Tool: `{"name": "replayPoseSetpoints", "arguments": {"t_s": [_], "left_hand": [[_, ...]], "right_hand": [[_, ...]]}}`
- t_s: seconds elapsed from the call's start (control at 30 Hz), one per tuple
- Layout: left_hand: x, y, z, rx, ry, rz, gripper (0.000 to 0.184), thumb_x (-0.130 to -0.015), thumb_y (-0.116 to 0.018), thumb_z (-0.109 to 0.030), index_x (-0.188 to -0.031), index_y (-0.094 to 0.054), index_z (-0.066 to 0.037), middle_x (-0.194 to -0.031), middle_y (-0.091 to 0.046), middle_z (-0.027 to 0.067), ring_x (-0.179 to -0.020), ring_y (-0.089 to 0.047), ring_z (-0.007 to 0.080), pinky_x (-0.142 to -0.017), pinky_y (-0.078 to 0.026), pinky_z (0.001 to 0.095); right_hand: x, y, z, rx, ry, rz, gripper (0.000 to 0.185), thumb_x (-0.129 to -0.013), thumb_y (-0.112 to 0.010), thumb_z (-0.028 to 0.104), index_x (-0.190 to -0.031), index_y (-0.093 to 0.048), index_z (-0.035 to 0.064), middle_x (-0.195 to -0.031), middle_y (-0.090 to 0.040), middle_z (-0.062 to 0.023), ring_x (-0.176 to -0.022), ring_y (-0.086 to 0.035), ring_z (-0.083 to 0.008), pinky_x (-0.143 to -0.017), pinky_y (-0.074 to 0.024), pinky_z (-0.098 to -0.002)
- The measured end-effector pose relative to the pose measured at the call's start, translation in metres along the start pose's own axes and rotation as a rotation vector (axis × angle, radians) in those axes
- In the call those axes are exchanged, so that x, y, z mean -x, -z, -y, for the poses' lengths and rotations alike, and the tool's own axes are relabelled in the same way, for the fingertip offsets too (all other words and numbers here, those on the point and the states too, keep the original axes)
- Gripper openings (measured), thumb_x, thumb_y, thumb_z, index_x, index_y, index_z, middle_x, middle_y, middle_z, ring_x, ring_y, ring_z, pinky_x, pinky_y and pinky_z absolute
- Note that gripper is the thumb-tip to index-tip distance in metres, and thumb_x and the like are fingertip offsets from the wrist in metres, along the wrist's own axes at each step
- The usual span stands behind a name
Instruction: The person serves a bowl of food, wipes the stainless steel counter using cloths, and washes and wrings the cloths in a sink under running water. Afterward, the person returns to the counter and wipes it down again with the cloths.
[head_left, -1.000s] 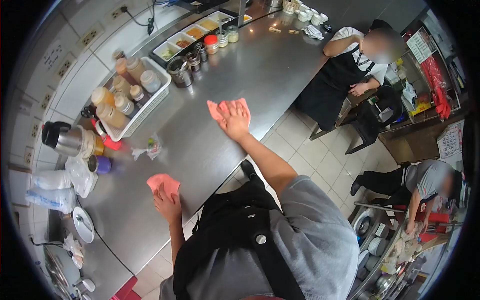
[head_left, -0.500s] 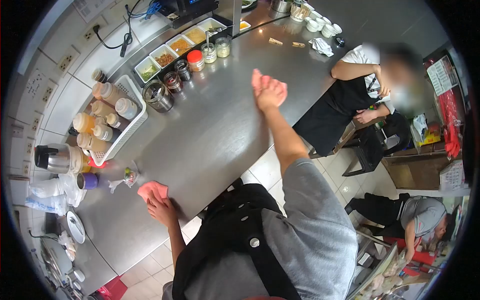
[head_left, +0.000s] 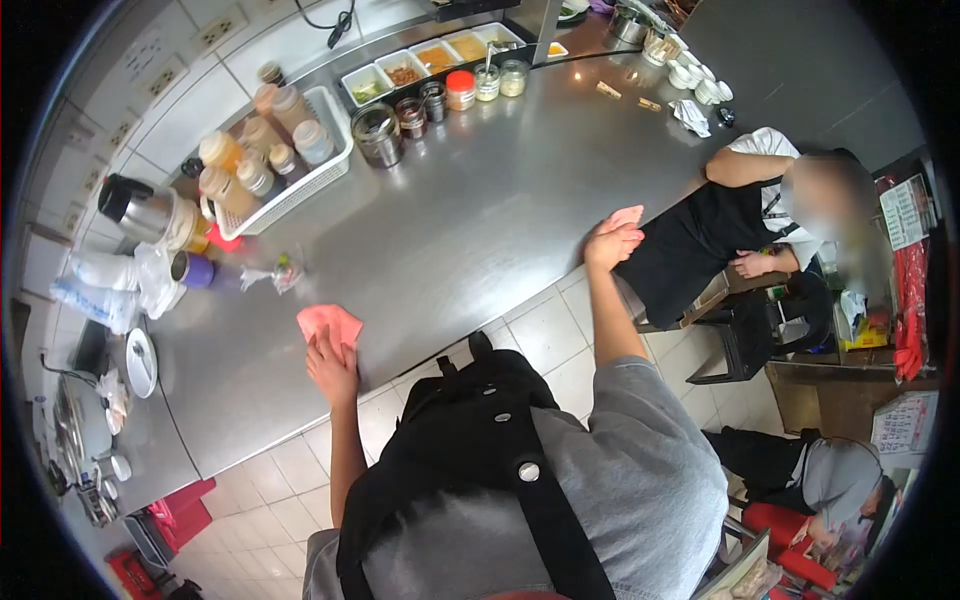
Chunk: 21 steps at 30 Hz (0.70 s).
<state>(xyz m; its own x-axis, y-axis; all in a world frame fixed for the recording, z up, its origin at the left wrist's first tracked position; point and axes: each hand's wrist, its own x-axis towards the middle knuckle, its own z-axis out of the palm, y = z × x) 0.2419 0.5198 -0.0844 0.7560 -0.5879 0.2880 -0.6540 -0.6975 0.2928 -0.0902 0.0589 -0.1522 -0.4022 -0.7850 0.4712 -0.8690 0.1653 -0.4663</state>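
On the steel counter [head_left: 430,220], a white basket [head_left: 298,198] holds bottles [head_left: 226,192]; the left hand [head_left: 333,375] rests slightly parted fingers on a pink cloth [head_left: 328,322], and the right hand's [head_left: 613,246] fingers, together, clasp a second cloth [head_left: 628,215] by the front edge

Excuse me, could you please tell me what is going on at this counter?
Someone has two pink cloths at the steel counter. The left hand lies on one cloth; the right hand has the other cloth by the front edge, near a co-worker in a black apron. A white basket of bottles stands toward the wall.
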Motion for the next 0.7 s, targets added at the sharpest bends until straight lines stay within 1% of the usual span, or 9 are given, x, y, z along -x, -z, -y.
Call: {"name": "replayPoseSetpoints", "arguments": {"t_s": [0.13,0.23,0.3,0.37,0.43,0.5,0.57,0.6,0.7], "left_hand": [[0.040,0.018,0.032,0.089,-0.005,-0.017,0.047,-0.086,-0.063,-0.023,-0.131,-0.053,-0.010,-0.131,-0.050,0.0196,-0.121,-0.047,0.0392,-0.101,-0.038,0.0494],[0.076,0.036,0.059,0.150,0.026,-0.048,0.045,-0.084,-0.066,-0.020,-0.127,-0.055,-0.009,-0.128,-0.052,0.0197,-0.117,-0.050,0.0395,-0.098,-0.041,0.0474],[0.102,0.052,0.076,0.194,0.062,-0.054,0.044,-0.083,-0.067,-0.017,-0.125,-0.056,-0.008,-0.126,-0.053,0.0202,-0.116,-0.051,0.0397,-0.096,-0.042,0.0469],[0.129,0.067,0.092,0.172,0.089,-0.070,0.040,-0.081,-0.068,-0.015,-0.118,-0.057,-0.006,-0.118,-0.055,0.0196,-0.111,-0.053,0.0393,-0.092,-0.045,0.0457],[0.158,0.078,0.109,0.146,0.120,-0.080,0.036,-0.080,-0.067,-0.014,-0.113,-0.058,-0.005,-0.114,-0.057,0.0182,-0.105,-0.055,0.0388,-0.088,-0.046,0.0455],[0.191,0.086,0.129,0.118,0.159,-0.092,0.032,-0.079,-0.066,-0.014,-0.108,-0.058,-0.004,-0.110,-0.058,0.0168,-0.099,-0.057,0.0384,-0.084,-0.047,0.0454],[0.239,0.073,0.165,0.065,0.244,-0.010,0.031,-0.079,-0.066,-0.017,-0.105,-0.057,-0.004,-0.108,-0.059,0.0175,-0.095,-0.058,0.0378,-0.080,-0.048,0.0453],[0.283,0.039,0.206,0.171,0.365,0.033,0.032,-0.080,-0.066,-0.020,-0.106,-0.057,-0.004,-0.106,-0.060,0.0172,-0.092,-0.059,0.0377,-0.079,-0.049,0.0450],[0.416,-0.023,0.298,0.470,0.777,0.137,0.037,-0.077,-0.070,-0.024,-0.105,-0.059,-0.003,-0.100,-0.062,0.0181,-0.089,-0.063,0.0379,-0.076,-0.051,0.0455]], "right_hand": [[0.108,0.041,0.016,-0.409,0.264,0.077,0.076,-0.097,-0.047,0.028,-0.155,-0.001,0.0094,-0.150,-0.014,-0.0405,-0.137,-0.023,-0.0557,-0.114,-0.0169,-0.0558],[0.196,0.080,0.046,-0.561,0.127,0.217,0.066,-0.098,-0.046,0.015,-0.156,-0.014,0.0191,-0.148,-0.018,-0.0387,-0.132,-0.035,-0.0447,-0.109,-0.0277,-0.0497],[0.258,0.097,0.067,-0.474,-0.008,0.357,0.067,-0.097,-0.049,0.011,-0.156,-0.018,0.0230,-0.142,-0.024,-0.0378,-0.124,-0.041,-0.0386,-0.100,-0.0367,-0.0489],[0.310,0.110,0.081,-1.008,-0.121,0.539,0.059,-0.101,-0.045,0.015,-0.155,-0.021,0.0178,-0.126,-0.046,-0.0186,-0.086,-0.056,-0.0234,-0.085,-0.0482,-0.0355],[0.355,0.154,0.094,-1.207,-0.232,0.913,0.065,-0.101,-0.044,0.015,-0.156,-0.010,0.0195,-0.119,-0.051,-0.0160,-0.065,-0.057,-0.0161,-0.052,-0.0485,-0.0293],[0.409,0.162,0.104,-0.270,0.562,0.026,0.069,-0.101,-0.044,0.015,-0.157,-0.003,0.0218,-0.116,-0.056,-0.0128,-0.070,-0.061,-0.0128,-0.051,-0.0486,-0.0266],[0.470,0.181,0.114,-0.928,0.441,0.776,0.058,-0.099,-0.048,0.022,-0.153,-0.027,0.0169,-0.133,-0.052,-0.0210,-0.110,-0.054,-0.0250,-0.094,-0.0429,-0.0368],[0.480,0.197,0.114,-0.937,0.460,0.809,0.058,-0.099,-0.048,0.022,-0.153,-0.027,0.0169,-0.133,-0.052,-0.0210,-0.110,-0.054,-0.0250,-0.094,-0.0429,-0.0368],[0.464,0.279,0.145,-1.114,-0.096,2.011,0.047,-0.101,-0.051,0.037,-0.136,-0.049,0.0062,-0.122,-0.060,-0.0103,-0.106,-0.058,-0.0190,-0.089,-0.0489,-0.0323]]}}
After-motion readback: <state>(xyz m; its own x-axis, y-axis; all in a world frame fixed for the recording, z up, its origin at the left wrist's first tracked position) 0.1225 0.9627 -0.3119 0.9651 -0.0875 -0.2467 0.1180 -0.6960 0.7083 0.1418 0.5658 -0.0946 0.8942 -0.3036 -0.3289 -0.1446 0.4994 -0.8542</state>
